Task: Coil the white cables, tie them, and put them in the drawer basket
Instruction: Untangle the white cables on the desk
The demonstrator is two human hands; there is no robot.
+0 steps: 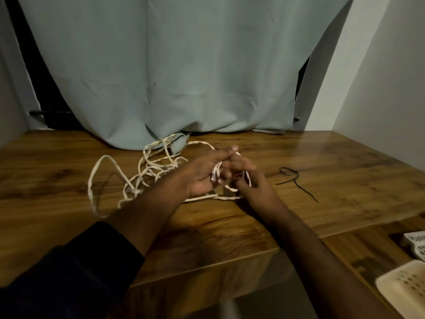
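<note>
A long flat white cable (147, 171) lies in a loose tangle on the wooden table (322, 162), left of centre. My left hand (202, 173) holds the cable's plug end against its palm, with the forefinger stretched out. My right hand (255, 183) pinches a small loop of the same cable just to the right, touching the left hand's fingers. A thin black tie (294, 178) lies on the table to the right of both hands. Two perforated baskets show at the lower right: a cream one (404, 288) and a white one (416, 245).
A pale green curtain (184, 77) hangs behind the table and drapes onto its back edge, over part of the cable. A white wall (391, 88) closes the right side. A lower wooden surface (358, 252) at the right carries the baskets.
</note>
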